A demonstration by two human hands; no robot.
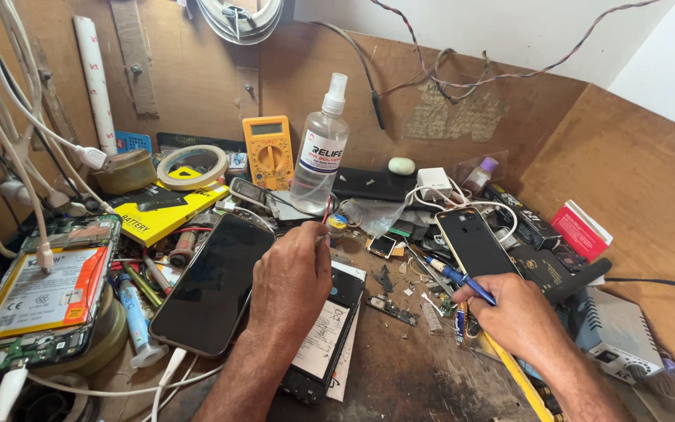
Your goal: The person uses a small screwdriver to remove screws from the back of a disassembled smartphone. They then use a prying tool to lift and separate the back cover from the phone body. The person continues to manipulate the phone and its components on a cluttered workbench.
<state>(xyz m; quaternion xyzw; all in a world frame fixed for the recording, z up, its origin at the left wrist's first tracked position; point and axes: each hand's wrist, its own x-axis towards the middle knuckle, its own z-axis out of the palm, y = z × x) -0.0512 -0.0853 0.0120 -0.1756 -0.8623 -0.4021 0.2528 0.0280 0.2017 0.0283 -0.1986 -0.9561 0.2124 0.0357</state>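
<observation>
My left hand (291,277) rests over an opened phone (323,336) with its white-labelled battery showing, and pinches a thin red wire or probe (326,209) that sticks up from the fingers. My right hand (513,312) holds a blue-handled screwdriver (456,275) pointing left towards small loose parts (391,309) on the brown bench. A black phone (214,281) lies face up just left of my left hand. Another phone with a gold rim (474,238) lies above my right hand.
A clear spray bottle (320,148) stands behind, next to a yellow multimeter (269,148) and a roll of tape (191,166). At left lies an opened device with a battery (41,297), fed by white cables (44,254). A white box (615,332) and a red box (581,229) sit at right.
</observation>
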